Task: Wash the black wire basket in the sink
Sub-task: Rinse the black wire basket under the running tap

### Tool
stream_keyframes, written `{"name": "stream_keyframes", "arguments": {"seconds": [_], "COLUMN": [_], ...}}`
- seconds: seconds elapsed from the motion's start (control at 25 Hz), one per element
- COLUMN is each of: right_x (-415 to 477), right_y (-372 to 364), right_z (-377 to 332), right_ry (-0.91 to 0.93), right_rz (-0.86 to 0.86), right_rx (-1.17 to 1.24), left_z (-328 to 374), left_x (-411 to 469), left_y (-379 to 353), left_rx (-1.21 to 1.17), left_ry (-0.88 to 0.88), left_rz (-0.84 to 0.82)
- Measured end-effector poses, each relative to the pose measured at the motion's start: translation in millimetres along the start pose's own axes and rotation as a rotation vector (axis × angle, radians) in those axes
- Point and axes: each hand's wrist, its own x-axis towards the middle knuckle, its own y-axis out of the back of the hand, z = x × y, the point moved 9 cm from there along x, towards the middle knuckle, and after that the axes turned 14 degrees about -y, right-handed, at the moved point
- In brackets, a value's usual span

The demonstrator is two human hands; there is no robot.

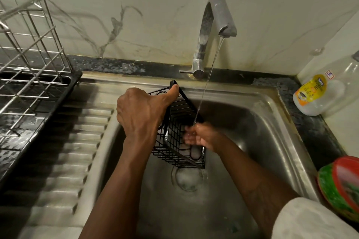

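Basket (175, 153) is up in the sink (262, 122), tilted on edge right above the drain (189, 179), one corner pointing far toward the tap (213, 31). Left grip (141, 114) is wrapped round the basket's left side, thumb laid along the top rim, a firm hold. A thin stream (207, 81) runs from the tap and lands on the basket's right edge and on the right grip (202, 136). That one is blurred, its fingers at the wires; clamped or only touching, I cannot tell. On the left, a wire rack (29, 44) on a black tray (38, 112). Far right on the bench, a bottle (318, 95); near right, plates (342, 186)
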Motion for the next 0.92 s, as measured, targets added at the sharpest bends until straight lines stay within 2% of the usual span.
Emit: {"name": "stream_keyframes", "arguments": {"seconds": [0.12,0.28,0.4,0.48,0.6,0.64,0.68,0.8,0.84,0.92], "right_x": [6,-3,8,9,1,-3,-2,7,7,5], "right_y": [2,-5,16,8,-20,-21,-17,9,8,-4], "right_z": [-5,20,-16,-14,32,33,23,-18,-18,6], "right_ry": [0.065,-0.081,0.017,0.065,-0.108,-0.137,-0.126,0.048,0.071,0.007], "right_rz": [0.106,-0.023,0.211,0.252,0.036,0.005,0.026,0.25,0.262,0.142], "right_rx": [0.016,-0.267,-0.176,-0.162,-0.465,-0.497,-0.45,-0.151,-0.14,-0.295], "left_z": [2,1,-3,-1,-1,-2,-3,-3,-3,-1], "left_x": [1,0,-1,-1,1,2,2,2,2,2], "left_y": [-2,-4,-5,-6,-6,-6,-5,-8,-8,-8], "left_rx": [0.013,0.019,-0.008,-0.005,0.004,0.008,0.01,0.002,0.008,0.023], "left_ry": [-0.016,-0.031,-0.014,-0.02,-0.029,-0.031,-0.031,-0.038,-0.04,-0.052], "left_rz": [-0.023,-0.026,-0.027,-0.03,-0.023,-0.022,-0.022,-0.025,-0.027,-0.026]}}
